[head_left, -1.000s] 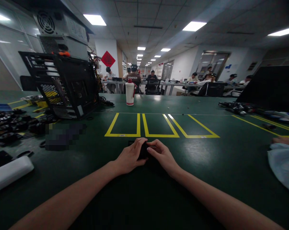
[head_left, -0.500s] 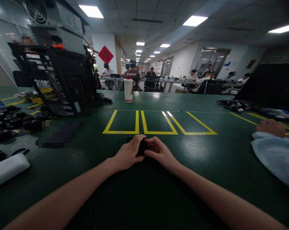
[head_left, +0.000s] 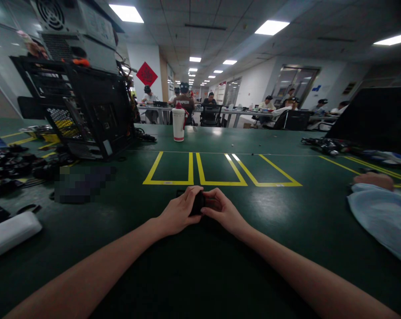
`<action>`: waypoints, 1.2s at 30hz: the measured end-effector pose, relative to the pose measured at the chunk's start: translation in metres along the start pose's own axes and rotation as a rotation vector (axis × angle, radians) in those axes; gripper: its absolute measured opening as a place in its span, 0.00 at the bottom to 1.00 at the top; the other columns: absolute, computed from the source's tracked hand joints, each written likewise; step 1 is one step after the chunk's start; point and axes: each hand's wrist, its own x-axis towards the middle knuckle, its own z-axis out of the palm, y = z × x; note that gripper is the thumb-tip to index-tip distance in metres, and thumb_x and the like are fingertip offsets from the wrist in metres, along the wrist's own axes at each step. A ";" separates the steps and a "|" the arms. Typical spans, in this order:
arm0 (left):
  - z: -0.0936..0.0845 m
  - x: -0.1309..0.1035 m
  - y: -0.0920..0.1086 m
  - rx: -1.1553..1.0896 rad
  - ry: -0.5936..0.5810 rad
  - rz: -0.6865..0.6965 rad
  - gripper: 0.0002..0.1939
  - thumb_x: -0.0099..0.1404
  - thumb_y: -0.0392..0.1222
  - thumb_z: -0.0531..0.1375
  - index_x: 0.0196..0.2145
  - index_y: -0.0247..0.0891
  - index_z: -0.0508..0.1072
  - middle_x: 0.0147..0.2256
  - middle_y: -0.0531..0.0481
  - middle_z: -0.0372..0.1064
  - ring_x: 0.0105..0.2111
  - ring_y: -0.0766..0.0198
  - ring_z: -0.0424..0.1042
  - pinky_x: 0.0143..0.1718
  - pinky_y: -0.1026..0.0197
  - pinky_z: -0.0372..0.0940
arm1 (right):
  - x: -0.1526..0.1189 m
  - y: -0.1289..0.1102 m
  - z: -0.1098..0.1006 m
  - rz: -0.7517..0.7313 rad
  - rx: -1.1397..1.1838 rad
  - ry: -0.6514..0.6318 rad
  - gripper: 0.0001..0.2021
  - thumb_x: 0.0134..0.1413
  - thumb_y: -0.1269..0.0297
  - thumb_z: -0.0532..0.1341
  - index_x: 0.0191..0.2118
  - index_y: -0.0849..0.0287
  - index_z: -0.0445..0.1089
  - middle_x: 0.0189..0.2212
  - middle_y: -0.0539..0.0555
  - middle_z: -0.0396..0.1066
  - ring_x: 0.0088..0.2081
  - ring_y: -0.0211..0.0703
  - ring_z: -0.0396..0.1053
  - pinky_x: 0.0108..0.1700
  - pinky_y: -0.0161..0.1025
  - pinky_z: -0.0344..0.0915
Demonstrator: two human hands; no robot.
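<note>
Both my hands meet low over the dark green table [head_left: 273, 248], just in front of the yellow tape outlines [head_left: 223, 182]. My left hand [head_left: 182, 210] is closed around a small black object [head_left: 197, 204], thumb below and fingers over its top. From the other side my right hand [head_left: 223, 210] pinches the object's right edge with thumb and fingertips. Most of the object is covered by my fingers, so its kind cannot be made out. A flat dark edge shows just behind my left fingers; whether it is part of the same object is unclear.
A black computer case [head_left: 97, 110] with a grey power supply [head_left: 83, 44] on top stands at left. Black fans and cables [head_left: 14, 166] lie beside it, with a white box [head_left: 12, 235] nearer. A white cup [head_left: 178, 124] stands behind the tape. Another person's sleeve [head_left: 383, 215] rests at right.
My hands and the black object stay almost in place. At the right, the other person's hand has shifted slightly.
</note>
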 end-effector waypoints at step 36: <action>0.002 0.000 0.000 -0.012 0.009 0.015 0.35 0.54 0.39 0.58 0.54 0.47 0.41 0.52 0.47 0.49 0.47 0.54 0.60 0.43 0.48 0.61 | -0.001 -0.005 0.003 0.026 0.001 -0.005 0.13 0.45 0.68 0.60 0.38 0.56 0.59 0.38 0.50 0.63 0.43 0.40 0.64 0.44 0.39 0.64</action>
